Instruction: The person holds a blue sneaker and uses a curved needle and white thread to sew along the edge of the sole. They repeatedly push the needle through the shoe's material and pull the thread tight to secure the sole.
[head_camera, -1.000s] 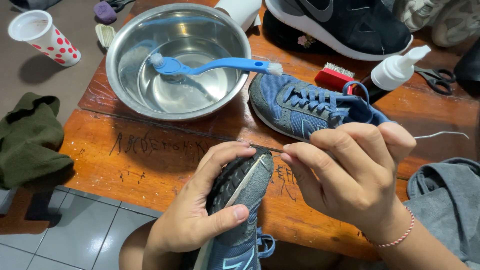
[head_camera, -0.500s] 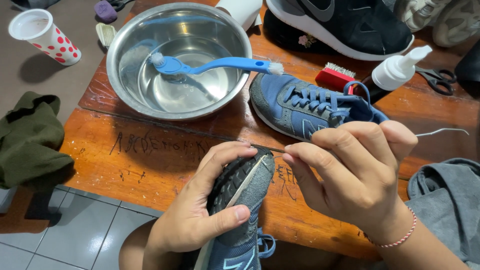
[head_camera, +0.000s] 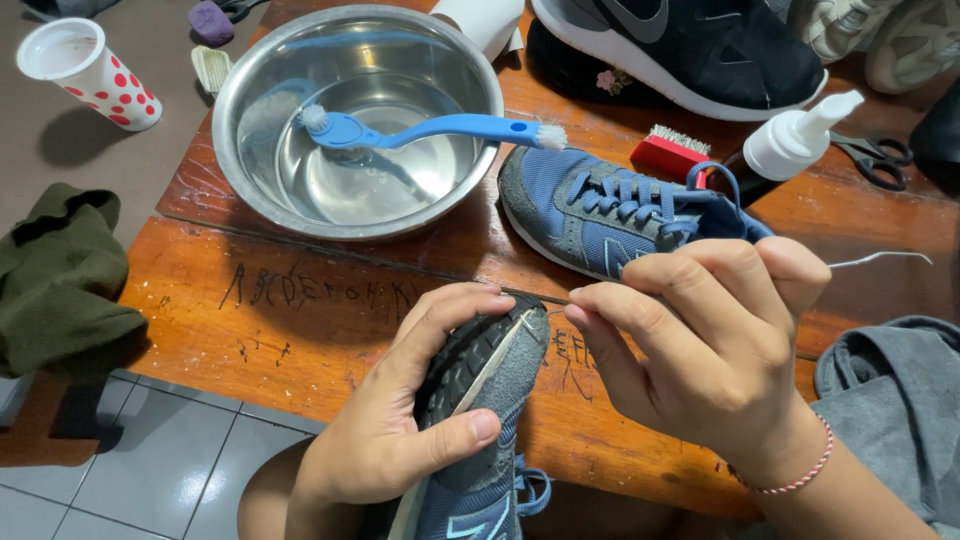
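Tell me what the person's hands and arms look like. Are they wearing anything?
Both hands are bare, with no gloves and no rings to be seen. The left hand and its forearm are uncovered, with no sleeve in view. The right hand has a thin bracelet of small pinkish beads around the wrist, and that forearm is bare too. The fingers have short, plain nails.
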